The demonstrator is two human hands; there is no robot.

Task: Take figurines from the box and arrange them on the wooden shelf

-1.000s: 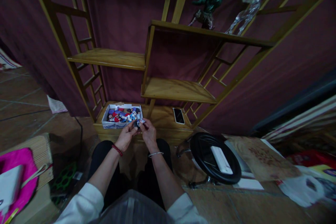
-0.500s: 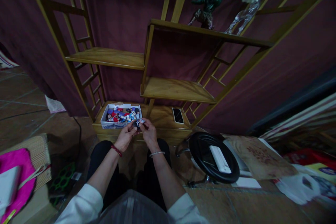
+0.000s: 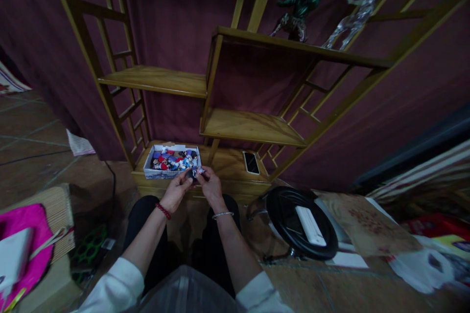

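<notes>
Between the fingertips of both hands is a small figurine (image 3: 196,171), dark at its base and pale and purplish above; its details are too small to make out. My left hand (image 3: 176,190), below a red bead bracelet, pinches its left side. On its right side, my right hand (image 3: 210,186) closes around it, with a pale bracelet at the wrist. Just beyond the hands, a white cardboard box (image 3: 157,174) full of small colourful figurines (image 3: 174,160) stands on the bottom shelf.
A phone (image 3: 251,163) lies on the bottom shelf (image 3: 227,162). Above rise wooden shelves (image 3: 249,124) bearing a green figure (image 3: 299,10) and a clear statue (image 3: 354,17). At right stands a black round stool (image 3: 282,215) with a white box (image 3: 310,226). A pink cloth (image 3: 38,234) is at left.
The view has shifted slightly, so the shelves and box appear a little farther right. Both hands still hold the figurine in nearly the same place.
</notes>
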